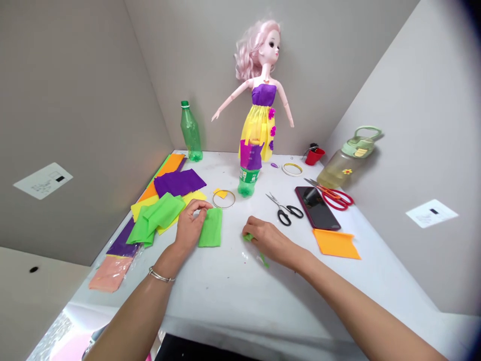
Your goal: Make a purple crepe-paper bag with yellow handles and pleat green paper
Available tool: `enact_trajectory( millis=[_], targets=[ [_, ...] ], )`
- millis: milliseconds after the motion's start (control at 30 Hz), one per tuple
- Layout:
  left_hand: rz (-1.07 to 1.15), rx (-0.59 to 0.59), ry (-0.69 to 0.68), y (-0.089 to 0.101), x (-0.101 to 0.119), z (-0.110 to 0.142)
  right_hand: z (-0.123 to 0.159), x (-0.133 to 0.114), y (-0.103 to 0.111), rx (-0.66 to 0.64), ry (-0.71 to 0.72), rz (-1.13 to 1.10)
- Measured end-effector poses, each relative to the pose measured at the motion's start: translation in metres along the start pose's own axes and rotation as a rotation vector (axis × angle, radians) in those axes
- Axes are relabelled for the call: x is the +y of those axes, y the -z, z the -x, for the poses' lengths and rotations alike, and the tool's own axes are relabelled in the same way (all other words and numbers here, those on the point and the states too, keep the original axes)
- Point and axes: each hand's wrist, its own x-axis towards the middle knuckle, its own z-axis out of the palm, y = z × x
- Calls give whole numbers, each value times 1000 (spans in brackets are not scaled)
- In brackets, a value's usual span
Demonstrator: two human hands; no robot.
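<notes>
My left hand (190, 224) is closed at the upper left corner of a small green fabric rectangle (211, 229), which lies flat on the white table (233, 291). Further right, my right hand (267, 239) has its fingers curled over a green scrap (248, 236), only partly visible beneath them. Another thin green scrap (264, 259) lies just below that hand. Beyond both hands, a doll (265, 95) in a purple and yellow dress stands behind a cut green bottle (246, 188) with purple and magenta pieces on it. Black-handled scissors (283, 209) lie half open right of the bottle.
Folded green fabric (160, 215), purple fabric (178, 183) and a peach packet (110, 273) cover the left side. A green bottle (191, 133) stands behind. Rightward are a phone (317, 208), red scissors (334, 196), orange fabric (336, 244), a water bottle (343, 163) and a tape roll (292, 169).
</notes>
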Motion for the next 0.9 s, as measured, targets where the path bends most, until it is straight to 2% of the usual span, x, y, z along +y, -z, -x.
enact_trajectory(
  millis=[267,400,567,667,767,900],
  targets=[
    [14,-20,-11,-1,3,1,9,-4,-9,-11,162,-77],
    [16,-13,-2,-1,3,1,29,-7,-11,-31,215,-107],
    [26,-30,-3,-2,2,2,52,-14,-7,-11,263,27],
    [30,-31,2,-2,0,2,55,-16,-16,88,248,104],
    [35,-31,2,-2,-3,1,56,-17,-34,208,173,103],
    [49,-33,0,-2,-3,1,61,-20,-52,258,45,3]
  ],
)
